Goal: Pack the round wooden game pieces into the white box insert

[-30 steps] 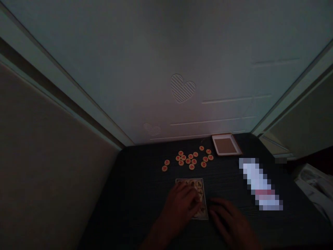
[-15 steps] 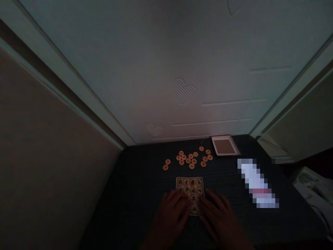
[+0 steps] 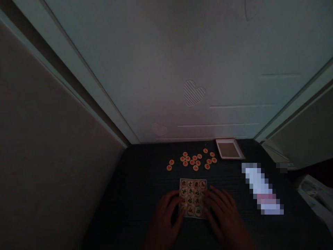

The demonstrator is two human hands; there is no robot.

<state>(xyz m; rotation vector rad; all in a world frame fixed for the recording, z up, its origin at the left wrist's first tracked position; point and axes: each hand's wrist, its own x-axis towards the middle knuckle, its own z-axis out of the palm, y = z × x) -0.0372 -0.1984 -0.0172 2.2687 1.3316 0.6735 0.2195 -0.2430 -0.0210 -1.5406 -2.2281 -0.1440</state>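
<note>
Head view: apparently squaring up black-lettered discs (image 3: 190, 200) in tray (image 3: 193, 179), at 5 o'clock. Flanking it with left hand (image 3: 166, 211) at its 8, right hand (image 3: 223, 210) at its 4, both open, gripping nothing visibly. Facing red-lettered discs (image 3: 192, 162) at 12. Next, probably calls for light, even finger pressure.

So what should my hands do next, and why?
Maybe slide your right hand outward from the shallow box: it covers part of that edge, so you can't see whether black-marked pieces fill every spot there.
</note>
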